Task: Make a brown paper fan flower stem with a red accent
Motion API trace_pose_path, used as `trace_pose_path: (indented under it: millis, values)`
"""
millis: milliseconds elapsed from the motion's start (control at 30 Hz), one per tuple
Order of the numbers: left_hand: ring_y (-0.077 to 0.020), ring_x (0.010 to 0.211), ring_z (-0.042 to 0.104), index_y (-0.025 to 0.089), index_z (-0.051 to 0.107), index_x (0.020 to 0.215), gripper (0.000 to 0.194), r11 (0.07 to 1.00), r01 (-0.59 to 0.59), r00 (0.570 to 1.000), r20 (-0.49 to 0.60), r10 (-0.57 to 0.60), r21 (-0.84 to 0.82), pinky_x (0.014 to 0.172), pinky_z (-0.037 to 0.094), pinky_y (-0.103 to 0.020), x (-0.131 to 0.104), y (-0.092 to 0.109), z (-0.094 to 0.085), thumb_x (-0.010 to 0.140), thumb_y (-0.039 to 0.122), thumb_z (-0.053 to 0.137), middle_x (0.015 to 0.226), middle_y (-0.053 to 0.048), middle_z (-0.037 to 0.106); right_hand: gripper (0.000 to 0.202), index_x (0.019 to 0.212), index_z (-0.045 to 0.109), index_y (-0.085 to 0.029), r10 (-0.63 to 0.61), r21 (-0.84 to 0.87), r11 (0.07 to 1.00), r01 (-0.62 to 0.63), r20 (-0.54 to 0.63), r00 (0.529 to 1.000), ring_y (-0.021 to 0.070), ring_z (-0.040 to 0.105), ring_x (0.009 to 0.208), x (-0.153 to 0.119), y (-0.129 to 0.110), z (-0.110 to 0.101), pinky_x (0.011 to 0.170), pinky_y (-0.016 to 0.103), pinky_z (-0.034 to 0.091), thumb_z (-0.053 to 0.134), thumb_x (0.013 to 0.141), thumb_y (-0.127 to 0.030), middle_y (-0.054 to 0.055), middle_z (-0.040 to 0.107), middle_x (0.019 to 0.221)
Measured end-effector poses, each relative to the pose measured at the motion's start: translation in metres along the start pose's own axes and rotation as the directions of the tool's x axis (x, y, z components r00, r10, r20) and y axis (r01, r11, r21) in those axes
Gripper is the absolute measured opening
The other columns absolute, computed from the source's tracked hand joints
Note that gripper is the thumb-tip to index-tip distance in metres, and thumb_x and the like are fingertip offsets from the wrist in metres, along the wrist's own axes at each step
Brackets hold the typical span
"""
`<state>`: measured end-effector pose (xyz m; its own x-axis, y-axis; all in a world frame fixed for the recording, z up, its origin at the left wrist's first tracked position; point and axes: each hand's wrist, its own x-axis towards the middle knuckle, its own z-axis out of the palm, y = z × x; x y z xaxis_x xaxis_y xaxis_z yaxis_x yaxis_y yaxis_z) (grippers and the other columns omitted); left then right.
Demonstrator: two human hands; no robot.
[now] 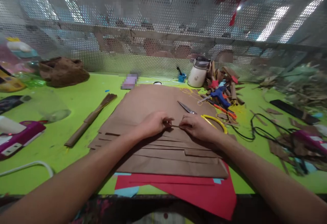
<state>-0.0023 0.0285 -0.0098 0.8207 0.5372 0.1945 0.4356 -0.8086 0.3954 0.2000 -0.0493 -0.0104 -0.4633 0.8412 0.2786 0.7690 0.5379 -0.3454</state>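
Lime-green table, brown paper and two pinching hands

Perforated metal mesh (153, 29) stands behind our bright green table (76, 98), with spots of light shining through its upper part. In front of us lies a broad stack of brown paper (153, 98), its lower part covered with overlapping strips. Above it, near the middle, we hold a thin brown strip (175, 126) between both hands: our left hand (154, 123) pinches one end in its fingertips, and our right hand (195, 127) pinches the other, the two sets of fingers just apart.

Beside our right hand we have scissors (187, 108) with yellow handles, their blades lying open on the paper and pointing away from us. Under the near edge of the stack, a red sheet (209, 196) reaches over the table's front edge.

To our left lies a rolled brown bundle (89, 121), and farther left a purple and white device (24, 137). Toward the back we see a crumpled brown bag (63, 72), a small blue pot (182, 78) and a white jar (197, 76), with brown scraps (233, 89) heaped beside the jar.
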Motion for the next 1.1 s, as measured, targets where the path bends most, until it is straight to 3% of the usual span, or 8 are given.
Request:
trace_pose_path:
  millis: [367,700,1000,1100]
  values:
    - [-0.0112,0.068,0.049,0.017,0.062,0.072,0.017,0.999,-0.036,0.999,0.024,0.036,0.015,0.062,0.036,-0.021,-0.002,0.003,-0.004,0.079,0.027,0.051,0.072,-0.001,0.054,0.018,0.082,0.062,-0.014,0.053,-0.100,0.994,-0.048,0.041,0.998,0.0127,0.050,0.074,-0.005,-0.018,-0.011,0.068,0.025,0.037,0.044,0.086,-0.016,0.005,0.056,0.079]
    - [-0.0102,0.065,0.047,0.016,0.057,0.070,0.019,0.999,-0.050,0.998,0.036,0.051,-0.007,0.059,0.035,-0.021,-0.004,-0.001,-0.003,0.082,0.027,0.047,0.070,0.000,0.050,0.008,0.082,0.059,-0.015,0.138,-0.018,0.990,-0.137,0.031,0.990,0.0122,0.049,0.072,-0.003,-0.016,-0.007,0.066,0.023,0.037,0.052,0.082,-0.019,0.003,0.057,0.077]
    - [-0.0111,0.070,0.049,0.016,0.061,0.076,0.015,0.993,-0.108,0.992,0.067,0.110,-0.044,0.064,0.036,-0.022,0.000,-0.001,-0.006,0.081,0.023,0.048,0.077,-0.002,0.054,0.016,0.078,0.057,-0.014,-0.007,-0.246,0.969,0.031,0.100,0.995,0.0145,0.046,0.075,-0.001,-0.017,-0.005,0.068,0.026,0.034,0.043,0.085,-0.013,0.005,0.053,0.077]
    - [-0.0104,0.066,0.047,0.016,0.059,0.069,0.018,0.990,-0.144,0.986,0.089,0.144,-0.007,0.062,0.035,-0.021,0.002,0.003,-0.008,0.081,0.020,0.047,0.072,-0.001,0.052,0.018,0.076,0.056,-0.014,-0.051,-0.331,0.940,0.084,0.106,0.993,0.0158,0.044,0.075,0.000,-0.013,0.001,0.068,0.027,0.034,0.041,0.086,-0.013,0.006,0.052,0.077]
